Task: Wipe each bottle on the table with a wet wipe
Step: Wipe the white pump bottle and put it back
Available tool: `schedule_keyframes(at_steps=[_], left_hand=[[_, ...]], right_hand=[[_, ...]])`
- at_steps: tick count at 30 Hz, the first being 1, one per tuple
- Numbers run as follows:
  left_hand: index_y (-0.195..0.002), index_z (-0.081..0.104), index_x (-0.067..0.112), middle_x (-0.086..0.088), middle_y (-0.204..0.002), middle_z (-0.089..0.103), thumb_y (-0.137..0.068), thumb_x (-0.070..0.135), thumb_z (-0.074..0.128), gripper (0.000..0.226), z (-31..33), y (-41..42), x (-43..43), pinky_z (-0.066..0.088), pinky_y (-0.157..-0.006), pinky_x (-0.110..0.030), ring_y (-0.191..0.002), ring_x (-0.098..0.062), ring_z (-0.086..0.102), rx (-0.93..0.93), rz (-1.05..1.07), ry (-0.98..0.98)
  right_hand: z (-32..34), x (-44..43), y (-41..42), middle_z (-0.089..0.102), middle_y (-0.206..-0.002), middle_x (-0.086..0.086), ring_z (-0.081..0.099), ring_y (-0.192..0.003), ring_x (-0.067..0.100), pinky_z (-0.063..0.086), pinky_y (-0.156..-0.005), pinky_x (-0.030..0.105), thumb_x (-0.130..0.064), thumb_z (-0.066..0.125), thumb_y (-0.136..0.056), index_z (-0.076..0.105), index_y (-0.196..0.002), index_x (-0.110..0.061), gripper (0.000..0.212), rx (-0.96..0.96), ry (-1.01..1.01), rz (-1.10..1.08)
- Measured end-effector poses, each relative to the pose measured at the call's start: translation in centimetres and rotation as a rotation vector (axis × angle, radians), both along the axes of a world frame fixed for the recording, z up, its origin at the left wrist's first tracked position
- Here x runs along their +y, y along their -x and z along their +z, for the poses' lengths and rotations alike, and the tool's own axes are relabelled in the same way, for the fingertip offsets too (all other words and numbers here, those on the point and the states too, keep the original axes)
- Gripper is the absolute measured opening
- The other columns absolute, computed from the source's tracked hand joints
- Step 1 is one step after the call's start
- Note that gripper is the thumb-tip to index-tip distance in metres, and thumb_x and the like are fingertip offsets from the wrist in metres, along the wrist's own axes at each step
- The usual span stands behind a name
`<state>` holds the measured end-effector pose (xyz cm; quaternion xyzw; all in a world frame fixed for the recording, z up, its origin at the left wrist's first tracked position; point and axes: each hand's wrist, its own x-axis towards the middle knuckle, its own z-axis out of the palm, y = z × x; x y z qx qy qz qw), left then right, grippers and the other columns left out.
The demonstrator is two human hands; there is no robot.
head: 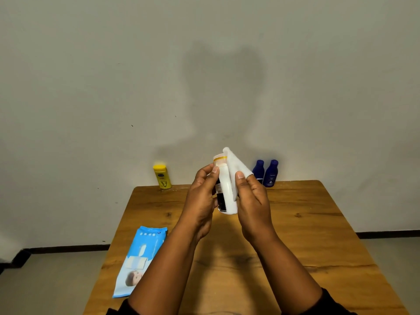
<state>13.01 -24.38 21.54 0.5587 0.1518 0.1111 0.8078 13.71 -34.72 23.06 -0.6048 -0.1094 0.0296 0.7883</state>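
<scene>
Item 1: white bottle point(223, 189), dark label on its left face, pale cap with a yellow band. Held upright in the air above the middle of the counter point(306, 223), clear of the surface.

Item 2: left hand point(201, 198). Grip pinching the white bottle, thumb and fingertips closed on its neck and left side.

Item 3: right hand point(252, 201). Grip pressed onto a wet wipe point(235, 165), thumb holding the sheet flat against the bottle's right side; the upper part of the sheet stands free past the cap.

Item 4: yellow bottle point(162, 176), upright at the far left edge of the counter, against the wall.

Item 5: two blue bottles point(270, 173), upright, just beside each other at the far edge, right of centre.

Item 6: wipes pack point(141, 258), blue, lying flat at the near left edge of the counter.

Step in hand, as judged: wiping the white bottle, one of four in view. Whether the other three have been wiped cannot be told.

Next move calls for turning the bottle in the left grip so the sheet reaches the labelled face, cap and base, then standing it down and taking another bottle.
</scene>
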Motion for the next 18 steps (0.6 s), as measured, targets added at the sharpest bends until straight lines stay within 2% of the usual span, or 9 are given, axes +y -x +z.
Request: schedule_keyframes(at_steps=[3,6,9,11,13,16,18], left_hand=[[-0.13,0.06,0.021,-0.009,-0.118,0.071,-0.095,0.045,0.055,0.043,0.2,0.2,-0.7,0.057,-0.087,-0.038,-0.108,-0.022,0.069,0.016,-0.04,0.065],[-0.128,0.061,0.018,-0.01,-0.116,0.073,-0.09,0.044,0.06,0.046,0.0,-0.1,-0.5,0.056,-0.089,-0.039,-0.107,-0.026,0.07,0.025,0.042,0.147],[-0.131,0.058,0.007,-0.019,-0.121,0.067,-0.083,0.055,0.063,0.068,-0.6,-0.7,0.9,0.05,-0.1,-0.049,-0.113,-0.034,0.064,0.063,0.134,0.409],[-0.128,0.057,0.007,-0.023,-0.122,0.065,-0.087,0.057,0.058,0.064,-1.2,-0.9,2.0,0.044,-0.104,-0.057,-0.114,-0.04,0.062,0.114,0.185,0.559],[-0.127,0.056,0.007,-0.021,-0.114,0.066,-0.094,0.052,0.052,0.056,-1.6,-1.0,2.6,0.047,-0.102,-0.054,-0.107,-0.036,0.064,0.134,0.273,0.683],[-0.121,0.057,0.009,-0.017,-0.096,0.066,-0.101,0.039,0.047,0.037,-2.1,-1.1,2.2,0.055,-0.078,-0.044,-0.083,-0.031,0.065,0.203,0.365,0.722],[-0.122,0.058,0.007,-0.017,-0.096,0.068,-0.099,0.028,0.051,0.032,-2.2,-1.2,1.9,0.059,-0.07,-0.043,-0.08,-0.032,0.066,0.281,0.356,0.741]], right_hand=[[-0.3,0.6,-0.3,0.064,-0.092,-0.004,0.064,-0.087,0.012,0.055,-0.073,0.027,-0.028,0.045,-0.099,0.058,-0.087,-0.034,0.018,-0.026,0.118,0.026],[-1.3,0.7,0.3,0.064,-0.087,0.002,0.063,-0.079,0.01,0.05,-0.062,0.02,-0.031,0.044,-0.1,0.061,-0.089,-0.022,0.021,-0.18,0.303,0.049],[-3.5,0.1,2.0,0.052,-0.074,-0.009,0.053,-0.069,0.004,0.039,-0.056,0.013,-0.033,0.043,-0.099,0.053,-0.077,-0.016,0.029,-0.414,0.524,0.056],[-4.4,-0.4,2.8,0.046,-0.074,-0.015,0.051,-0.072,0.002,0.038,-0.058,0.008,-0.034,0.042,-0.098,0.05,-0.077,-0.019,0.027,-0.466,0.562,0.045],[-4.5,-0.7,3.0,0.045,-0.071,-0.013,0.052,-0.072,0.002,0.038,-0.056,0.008,-0.035,0.042,-0.097,0.049,-0.077,-0.022,0.025,-0.426,0.538,0.027],[-3.9,-0.6,2.9,0.046,-0.069,-0.012,0.053,-0.069,0.0,0.039,-0.052,0.009,-0.036,0.042,-0.094,0.052,-0.078,-0.019,0.025,-0.355,0.49,0.025],[-3.8,-0.6,2.9,0.048,-0.071,-0.012,0.055,-0.072,0.002,0.039,-0.054,0.009,-0.038,0.041,-0.093,0.055,-0.08,-0.014,0.03,-0.355,0.479,0.024]])
